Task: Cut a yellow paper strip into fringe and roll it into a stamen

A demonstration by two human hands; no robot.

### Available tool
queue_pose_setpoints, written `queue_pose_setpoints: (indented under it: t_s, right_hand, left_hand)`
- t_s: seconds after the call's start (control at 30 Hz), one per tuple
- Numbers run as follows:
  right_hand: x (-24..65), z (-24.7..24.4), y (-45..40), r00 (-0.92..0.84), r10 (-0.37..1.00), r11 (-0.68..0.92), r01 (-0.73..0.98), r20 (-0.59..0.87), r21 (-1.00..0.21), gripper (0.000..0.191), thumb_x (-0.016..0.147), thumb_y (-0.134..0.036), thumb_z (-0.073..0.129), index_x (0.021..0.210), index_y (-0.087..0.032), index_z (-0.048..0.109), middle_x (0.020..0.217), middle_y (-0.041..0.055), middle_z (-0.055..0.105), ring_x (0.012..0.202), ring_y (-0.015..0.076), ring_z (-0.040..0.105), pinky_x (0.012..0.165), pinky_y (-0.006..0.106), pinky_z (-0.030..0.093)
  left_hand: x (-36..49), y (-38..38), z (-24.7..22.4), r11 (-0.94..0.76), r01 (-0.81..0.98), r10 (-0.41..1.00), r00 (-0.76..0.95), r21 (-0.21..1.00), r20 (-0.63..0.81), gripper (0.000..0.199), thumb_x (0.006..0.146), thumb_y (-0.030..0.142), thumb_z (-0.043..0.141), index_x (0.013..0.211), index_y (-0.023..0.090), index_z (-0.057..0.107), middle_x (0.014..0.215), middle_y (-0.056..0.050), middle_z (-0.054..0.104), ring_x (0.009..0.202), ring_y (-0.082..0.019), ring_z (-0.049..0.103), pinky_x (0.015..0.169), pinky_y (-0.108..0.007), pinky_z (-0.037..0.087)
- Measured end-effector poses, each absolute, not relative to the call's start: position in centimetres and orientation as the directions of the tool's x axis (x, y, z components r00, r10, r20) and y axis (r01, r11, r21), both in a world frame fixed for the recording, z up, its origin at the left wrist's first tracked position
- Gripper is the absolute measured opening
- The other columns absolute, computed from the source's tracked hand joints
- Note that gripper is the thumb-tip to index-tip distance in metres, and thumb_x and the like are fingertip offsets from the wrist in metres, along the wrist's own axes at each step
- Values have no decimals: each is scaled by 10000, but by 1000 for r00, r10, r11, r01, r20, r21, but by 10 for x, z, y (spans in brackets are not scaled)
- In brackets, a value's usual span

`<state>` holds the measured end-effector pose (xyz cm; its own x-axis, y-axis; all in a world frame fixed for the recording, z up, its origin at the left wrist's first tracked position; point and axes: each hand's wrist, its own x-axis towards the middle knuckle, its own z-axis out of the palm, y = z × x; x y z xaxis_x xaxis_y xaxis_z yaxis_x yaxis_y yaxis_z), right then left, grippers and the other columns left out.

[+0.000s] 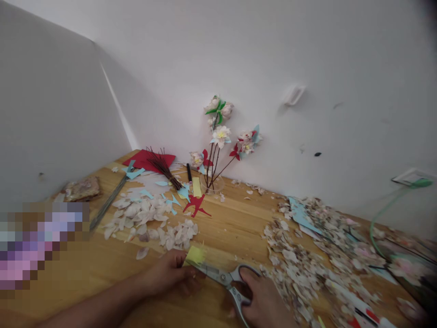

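Observation:
Pinched between the thumb and fingers of my left hand is a small piece of yellow paper, its far edge blurred or fringed. My right hand grips a pair of scissors by its grey handles, the handles spread apart. The blades point left and reach the yellow paper just beside my left fingers. Whether the blade tips lie over or under the paper I cannot tell. Beyond my hands lies a heap of pale petals, with a smaller heap nearer.
Handmade flowers on dark stems stand in a clear holder by the wall. Nearby lie a twig bundle, red sheet, red paper scrap, yellow strip and black marker. Shell-like pieces cover the table's right side.

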<state>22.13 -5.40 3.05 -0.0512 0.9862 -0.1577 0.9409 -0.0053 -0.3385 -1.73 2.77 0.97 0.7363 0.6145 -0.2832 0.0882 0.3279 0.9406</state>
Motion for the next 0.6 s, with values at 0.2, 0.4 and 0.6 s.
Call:
queue_pose_setpoints:
  t_s: [0.2, 0.4, 0.6]
  right_hand:
    - [220, 37, -54, -44, 984, -17, 940, -170, -342, 212, 575, -312, 697, 706, -236, 548, 745, -18, 660, 656, 165, 575, 542, 224, 326]
    - [219, 42, -55, 0, 981, -68, 934, -193, -350, 357, 534, -380, 746, 805, -244, 556, 830, -7, 683, 753, 202, 607, 601, 236, 378]
    - [218, 37, -55, -3, 976, -74, 937, -218, -342, 701, 526, -366, 748, 1150, -187, 485, 1192, 107, 557, 1084, 275, 497, 904, 324, 354]
  left_hand:
    - [-18, 28, 10, 317, 80, 613, 743, 945, -269, 366, 693, 465, 621, 910, 172, 653, 841, -52, 689, 785, -226, 654, 616, -296, 494]
    - [-18, 29, 6, 278, 67, 651, 720, 958, -240, 353, 709, 470, 597, 872, 162, 651, 782, -47, 687, 749, -216, 645, 602, -298, 492]
    - [-19, 30, 8, 244, 64, 669, 711, 968, -216, 287, 709, 379, 606, 906, 180, 671, 789, -42, 695, 758, -216, 638, 597, -287, 486]
